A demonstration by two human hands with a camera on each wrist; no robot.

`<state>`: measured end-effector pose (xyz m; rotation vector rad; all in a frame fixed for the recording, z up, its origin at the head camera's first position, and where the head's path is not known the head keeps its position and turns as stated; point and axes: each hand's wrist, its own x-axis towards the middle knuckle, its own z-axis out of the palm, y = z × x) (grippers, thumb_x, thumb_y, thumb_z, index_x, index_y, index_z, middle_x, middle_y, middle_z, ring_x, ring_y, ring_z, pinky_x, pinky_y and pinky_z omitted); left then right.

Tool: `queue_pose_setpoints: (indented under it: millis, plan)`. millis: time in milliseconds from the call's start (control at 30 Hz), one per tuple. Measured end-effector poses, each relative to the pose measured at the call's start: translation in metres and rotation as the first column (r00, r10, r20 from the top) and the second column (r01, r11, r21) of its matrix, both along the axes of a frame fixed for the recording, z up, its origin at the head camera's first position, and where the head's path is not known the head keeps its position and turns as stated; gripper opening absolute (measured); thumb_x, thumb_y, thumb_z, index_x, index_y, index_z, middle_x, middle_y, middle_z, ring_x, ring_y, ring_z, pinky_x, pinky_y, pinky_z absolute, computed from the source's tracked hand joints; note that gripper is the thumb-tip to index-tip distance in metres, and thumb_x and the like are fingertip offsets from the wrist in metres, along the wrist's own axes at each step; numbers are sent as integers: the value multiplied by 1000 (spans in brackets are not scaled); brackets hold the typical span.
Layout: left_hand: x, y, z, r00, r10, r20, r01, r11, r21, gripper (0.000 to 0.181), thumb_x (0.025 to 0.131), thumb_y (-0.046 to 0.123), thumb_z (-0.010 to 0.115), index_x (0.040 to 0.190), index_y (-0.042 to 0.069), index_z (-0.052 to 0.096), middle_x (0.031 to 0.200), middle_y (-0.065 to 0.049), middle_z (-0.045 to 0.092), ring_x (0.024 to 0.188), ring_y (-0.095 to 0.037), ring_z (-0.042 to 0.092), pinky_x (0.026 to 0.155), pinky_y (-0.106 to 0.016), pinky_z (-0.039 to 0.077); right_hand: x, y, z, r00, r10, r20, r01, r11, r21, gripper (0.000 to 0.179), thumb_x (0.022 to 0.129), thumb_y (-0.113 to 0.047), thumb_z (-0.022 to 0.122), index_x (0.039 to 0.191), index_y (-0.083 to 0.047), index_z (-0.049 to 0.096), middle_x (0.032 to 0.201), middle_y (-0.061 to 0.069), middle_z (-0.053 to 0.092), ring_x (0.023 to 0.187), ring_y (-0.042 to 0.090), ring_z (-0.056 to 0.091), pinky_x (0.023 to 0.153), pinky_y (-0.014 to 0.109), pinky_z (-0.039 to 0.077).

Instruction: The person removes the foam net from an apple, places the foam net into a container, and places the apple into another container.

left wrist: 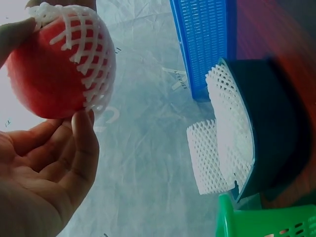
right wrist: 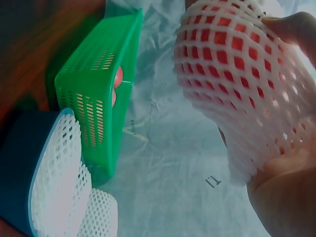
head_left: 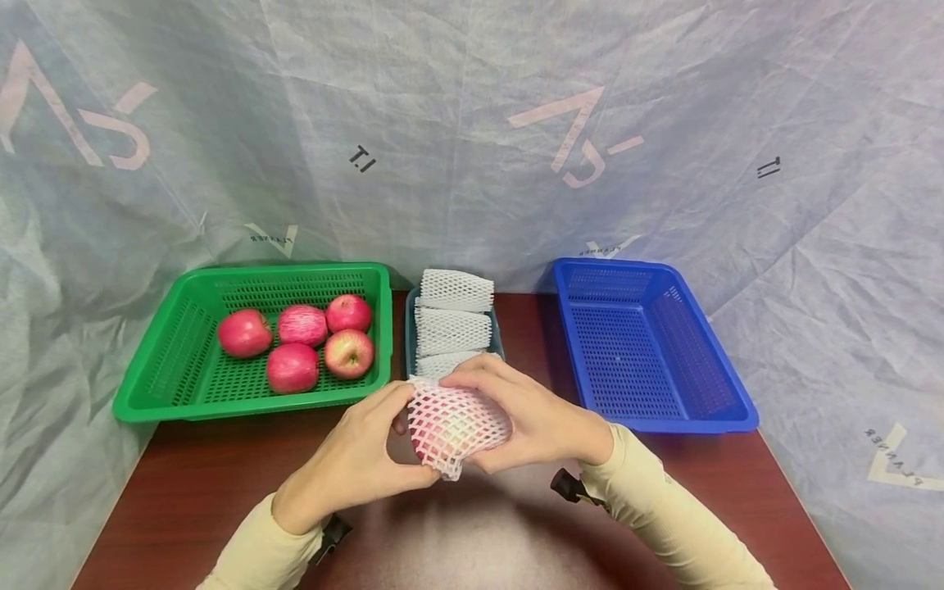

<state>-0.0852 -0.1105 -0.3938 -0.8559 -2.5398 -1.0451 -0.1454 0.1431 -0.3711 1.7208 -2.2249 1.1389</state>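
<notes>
A red apple (left wrist: 47, 74) sits partly inside a white foam net sleeve (head_left: 459, 422), held up above the table's middle. From the left side, my left hand (head_left: 350, 455) grips the apple between thumb and fingers, the thumb at the net's edge. My right hand (head_left: 542, 418) holds the foam net from the right, fingers over its top and thumb below. In the left wrist view the apple's side toward the left palm is bare, while the net covers its far side. Seen from the right wrist, the net's loose end narrows toward the right palm.
To the left, a green basket (head_left: 383, 352) holds several red apples (head_left: 292, 367). More foam nets (head_left: 453, 329) lie in a small dark teal bin (head_left: 410, 344) behind the hands. A blue basket (head_left: 719, 360) stands at the right. Grey cloth (head_left: 457, 164) hangs behind the brown table (head_left: 184, 508).
</notes>
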Motion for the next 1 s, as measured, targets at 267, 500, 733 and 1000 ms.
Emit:
queue_pose_setpoints:
  millis: [267, 500, 733, 1000]
  plan:
    - [0, -9, -2, 999, 37, 31, -38, 999, 16, 75, 62, 37, 92, 127, 18, 58, 106, 15, 57, 82, -5, 53, 69, -24, 48, -2, 13, -1, 999, -31, -7, 31, 997, 77, 72, 82, -31, 84, 141, -7, 49, 135, 3, 51, 123, 16, 50, 100, 30, 45]
    - [2, -19, -3, 993, 99, 62, -100, 995, 18, 75, 61, 38, 94, 126, 21, 59, 99, 17, 54, 80, -4, 52, 67, -24, 47, -10, 24, -6, 995, -36, -90, 34, 999, -18, 30, 89, -13, 75, 117, -9, 64, 109, -3, 64, 98, 9, 61, 83, 27, 53]
    - [8, -32, 0, 978, 174, 116, -176, 984, 7, 78, 64, 54, 91, 129, 25, 59, 104, 13, 57, 82, -4, 53, 67, -27, 49, -15, 35, -6, 988, -76, -133, 74, 997, -18, 20, 88, -3, 71, 107, -9, 65, 101, -3, 64, 94, 10, 62, 82, 22, 52]
    - [16, -54, -1, 966, 239, 103, -240, 971, 3, 72, 65, 51, 92, 125, 29, 59, 105, 18, 58, 81, -5, 54, 67, -29, 48, -25, 53, -1, 966, -190, -173, 195, 981, 14, 23, 85, -1, 73, 104, -10, 65, 97, -2, 63, 77, 9, 57, 65, 22, 50]
